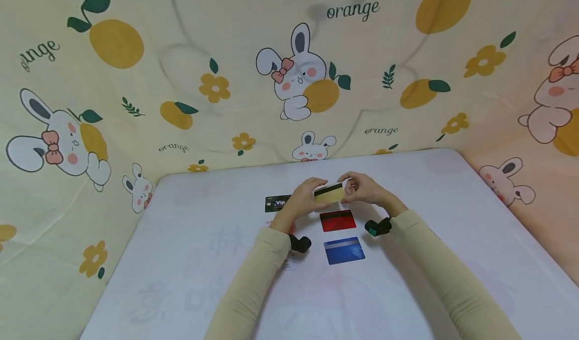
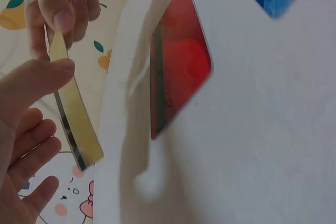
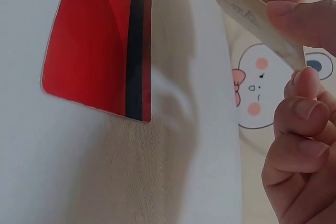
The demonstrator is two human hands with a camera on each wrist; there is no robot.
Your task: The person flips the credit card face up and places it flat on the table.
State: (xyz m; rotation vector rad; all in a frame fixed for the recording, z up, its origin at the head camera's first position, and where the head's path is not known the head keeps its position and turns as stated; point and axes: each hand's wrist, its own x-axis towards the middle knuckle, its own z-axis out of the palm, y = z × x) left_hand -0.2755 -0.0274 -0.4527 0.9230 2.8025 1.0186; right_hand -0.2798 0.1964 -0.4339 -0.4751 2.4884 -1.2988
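Leftmost among the cards, a black card (image 1: 274,204) marked "Vip" lies on the white bench (image 1: 181,244), partly covered by the left hand (image 1: 305,199). That hand pinches the left end of a gold card (image 1: 330,194), tilted and raised off the bench, its dark stripe along the upper edge. Below it in the head view lie a red card (image 1: 338,221), then a blue card (image 1: 345,251), apart from each other. Farthest right, the right hand (image 1: 364,188) pinches the gold card's other end, fingers curled.

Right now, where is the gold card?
In the head view, slightly right of centre, the gold card is held up between the left fingers and right fingers, just beyond the red card.
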